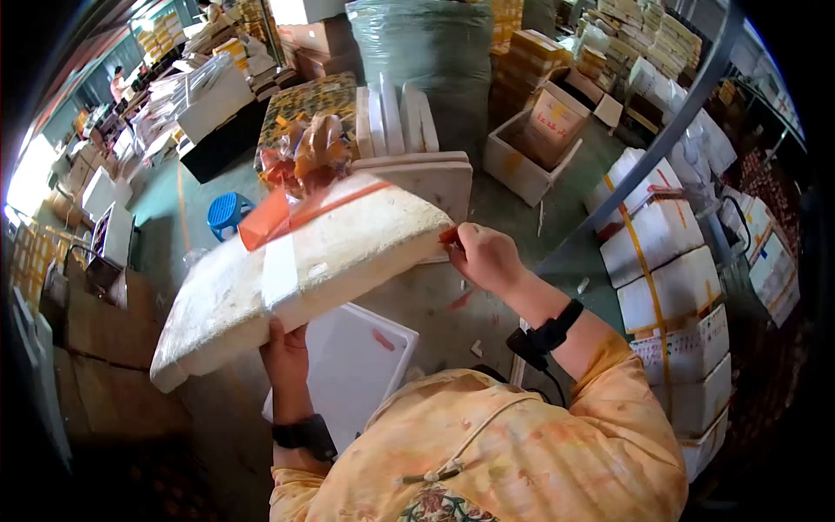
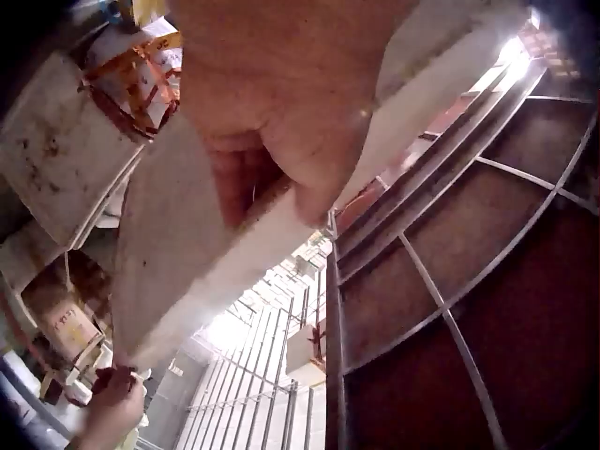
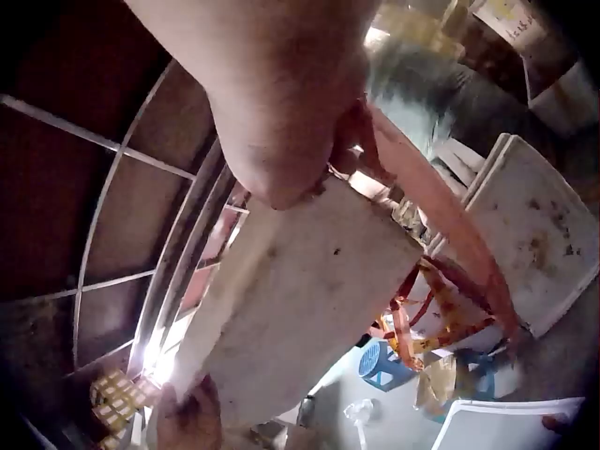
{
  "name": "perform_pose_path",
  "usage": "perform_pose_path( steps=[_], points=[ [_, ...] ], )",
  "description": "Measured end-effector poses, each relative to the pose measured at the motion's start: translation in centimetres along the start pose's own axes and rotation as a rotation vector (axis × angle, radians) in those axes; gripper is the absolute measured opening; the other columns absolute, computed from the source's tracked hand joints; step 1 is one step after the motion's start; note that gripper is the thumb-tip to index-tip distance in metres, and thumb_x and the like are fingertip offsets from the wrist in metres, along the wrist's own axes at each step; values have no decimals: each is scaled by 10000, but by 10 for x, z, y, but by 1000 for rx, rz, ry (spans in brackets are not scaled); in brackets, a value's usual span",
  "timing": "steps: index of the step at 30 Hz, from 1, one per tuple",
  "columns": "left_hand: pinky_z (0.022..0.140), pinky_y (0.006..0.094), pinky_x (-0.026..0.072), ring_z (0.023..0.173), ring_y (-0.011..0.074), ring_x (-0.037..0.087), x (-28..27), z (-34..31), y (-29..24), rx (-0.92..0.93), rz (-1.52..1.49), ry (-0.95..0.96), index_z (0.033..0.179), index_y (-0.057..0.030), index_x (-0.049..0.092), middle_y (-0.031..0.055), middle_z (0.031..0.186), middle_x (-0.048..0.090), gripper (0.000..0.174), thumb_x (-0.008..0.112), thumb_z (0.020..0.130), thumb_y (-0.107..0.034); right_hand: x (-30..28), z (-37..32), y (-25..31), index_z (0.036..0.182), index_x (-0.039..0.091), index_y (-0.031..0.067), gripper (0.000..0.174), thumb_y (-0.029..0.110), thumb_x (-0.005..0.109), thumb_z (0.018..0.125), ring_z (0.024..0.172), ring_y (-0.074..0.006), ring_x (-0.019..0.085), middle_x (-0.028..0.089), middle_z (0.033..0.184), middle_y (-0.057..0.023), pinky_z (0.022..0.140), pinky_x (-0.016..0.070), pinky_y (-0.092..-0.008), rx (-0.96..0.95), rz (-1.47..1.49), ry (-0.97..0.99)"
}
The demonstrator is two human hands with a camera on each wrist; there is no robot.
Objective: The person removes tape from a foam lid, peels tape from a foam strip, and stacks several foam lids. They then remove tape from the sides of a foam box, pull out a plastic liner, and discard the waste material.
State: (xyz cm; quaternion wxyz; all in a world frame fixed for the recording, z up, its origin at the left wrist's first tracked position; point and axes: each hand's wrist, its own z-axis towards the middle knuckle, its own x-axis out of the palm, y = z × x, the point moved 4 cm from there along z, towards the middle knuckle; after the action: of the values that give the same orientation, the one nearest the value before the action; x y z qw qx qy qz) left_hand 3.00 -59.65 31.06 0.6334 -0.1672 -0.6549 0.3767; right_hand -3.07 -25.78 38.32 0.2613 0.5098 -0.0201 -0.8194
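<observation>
A thick white foam lid (image 1: 348, 239) is held up, tilted, in front of the person. The left hand (image 1: 285, 352) grips its near edge, with thumb and fingers on either side of the foam in the left wrist view. At the lid's right corner, the right hand (image 1: 487, 257) pinches orange-red tape. In the right wrist view, a long strip of that tape (image 3: 455, 220) runs from the fingers past the lid's side. A wide piece of red tape (image 1: 270, 228) and a white band (image 1: 279, 270) show across the lid's top in the head view.
Below lies a white foam panel (image 1: 357, 357) with a red scrap on it. Crumpled used tape (image 1: 317, 152) is heaped beyond the lid, near upright foam lids (image 1: 396, 122). A blue stool (image 1: 228, 214) stands left. On the right are a metal pole (image 1: 661, 143) and stacked foam boxes (image 1: 665, 287).
</observation>
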Motion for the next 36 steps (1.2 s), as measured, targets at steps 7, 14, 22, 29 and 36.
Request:
perform_pose_path(
  steps=[7, 14, 22, 29, 36],
  points=[
    [875, 419, 472, 1107, 246, 482, 7, -19, -5, -33, 79, -57, 1252, -60, 368, 93, 1232, 448, 447, 539, 839, -79, 33, 41, 14, 757, 511, 68, 106, 143, 570, 710, 637, -230, 586, 560, 671, -83, 528, 478, -351, -292, -256, 98],
    [866, 427, 466, 1087, 250, 490, 14, -38, -5, 27, 106, -115, 1249, -76, 379, 86, 1208, 464, 445, 537, 834, -57, 74, 77, 15, 749, 501, 60, 45, 100, 505, 727, 652, -214, 593, 567, 675, -69, 542, 489, -322, -378, -245, 60],
    [946, 433, 393, 1109, 259, 472, -12, -38, -19, 135, 120, -225, 1238, -39, 387, 101, 1217, 469, 413, 509, 845, -77, 96, 113, 3, 735, 520, 46, 80, 126, 518, 733, 651, -309, 594, 585, 666, -150, 571, 486, -389, -147, 89, -16],
    [980, 403, 361, 1129, 230, 464, -35, -33, -61, 174, -164, -149, 1233, -35, 413, 103, 1224, 484, 399, 496, 880, -202, 132, 130, -153, 793, 551, 8, 166, 172, 529, 778, 611, -220, 595, 586, 635, -106, 510, 446, -320, 531, 403, -69],
    [873, 372, 443, 1041, 227, 525, -95, -26, -61, 205, -233, -189, 1115, -48, 516, 90, 1125, 558, 349, 473, 869, -291, 94, 120, -141, 764, 502, -26, 179, 102, 407, 846, 669, -217, 557, 560, 729, -157, 565, 461, -307, 1163, 1908, -492]
  ],
)
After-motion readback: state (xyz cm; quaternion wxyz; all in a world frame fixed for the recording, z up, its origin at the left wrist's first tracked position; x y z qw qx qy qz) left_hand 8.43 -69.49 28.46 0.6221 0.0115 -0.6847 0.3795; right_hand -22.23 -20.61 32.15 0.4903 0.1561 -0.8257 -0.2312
